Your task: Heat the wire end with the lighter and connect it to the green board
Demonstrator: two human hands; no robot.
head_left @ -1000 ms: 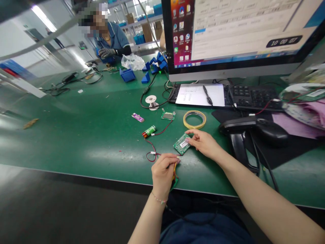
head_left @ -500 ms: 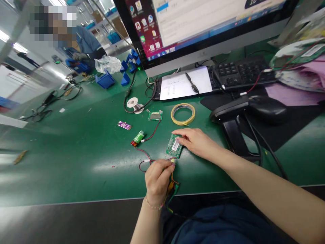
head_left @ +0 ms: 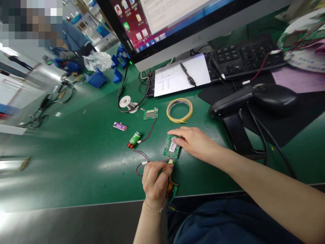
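Observation:
My right hand [head_left: 195,142] grips the green circuit board [head_left: 167,149] at its upper right, thumb on the face beside a white barcode label. The board lies on the green table. In my left hand [head_left: 155,181] a small cream wire connector [head_left: 171,162] is pinched between thumb and finger, close at the board's lower edge; whether it touches is too small to tell. Wires run from it down to a small green part [head_left: 173,194] by my wrist. Left of the board lie a green-wrapped battery [head_left: 134,139] with red and black leads and a small display board [head_left: 150,114].
Yellow tape [head_left: 186,119] and a solder spool [head_left: 129,103] lie behind the board. A scanner on a stand [head_left: 232,105] is to the right. Keyboard [head_left: 243,56], paper [head_left: 167,79] and monitor [head_left: 175,42] stand at the back. A purple-labelled strip [head_left: 120,126] lies left; a co-worker sits far left.
The camera view has turned slightly, so the table items sit a little farther left in view. Both hands keep their holds on the connector and the circuit board.

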